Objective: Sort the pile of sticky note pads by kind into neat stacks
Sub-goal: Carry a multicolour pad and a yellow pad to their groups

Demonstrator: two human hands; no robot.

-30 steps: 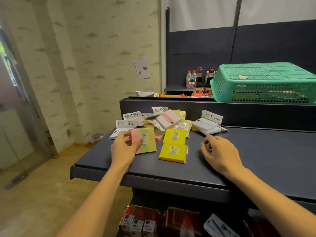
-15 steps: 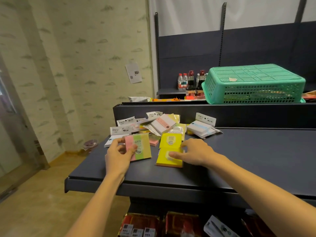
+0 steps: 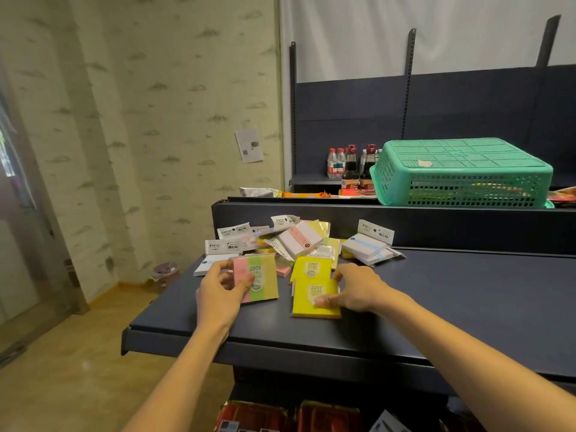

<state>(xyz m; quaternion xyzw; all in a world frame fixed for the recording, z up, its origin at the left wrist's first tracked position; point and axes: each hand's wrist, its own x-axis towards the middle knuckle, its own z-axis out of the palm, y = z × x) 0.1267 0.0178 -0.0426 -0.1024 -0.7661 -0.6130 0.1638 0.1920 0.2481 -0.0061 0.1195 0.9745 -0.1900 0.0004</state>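
left hand [image 3: 219,289] grips the striped pad [image 3: 257,279], pink, green and tan bands, marked 2209; thumb lies on the pad's face, fingers curl behind its left edge. pad is tilted up off the shelf [image 3: 452,294] at its near side, cannot tell how far. left forearm comes in from the lower left, wrist over the shelf's front lip.

right hand [image 3: 355,289] holds the near yellow pad [image 3: 314,299], marked 2207: thumb pressed on its front face near the lower right, fingers curled round its right edge. this pad lies flat on the shelf, overlapping the near edge of a second yellow pad [image 3: 311,268], same marking, just behind it. right forearm runs in from the lower right.

behind both hands, the pile of pads [image 3: 293,240] sits against the shelf's back ledge: white packets with printed headers, a white pad with a pink stripe on top, pale yellow ones under it, a small pink pad [image 3: 284,270] between the striped and yellow ones. a separate white packet group [image 3: 371,244] lies to the right of the pile, near but apart.

on the upper ledge, a green basket [image 3: 461,173] stands upside down; some coloured items show through its mesh, too unclear to name. left of it, bottles [image 3: 350,165] stand, dark ones and clear ones with red caps.
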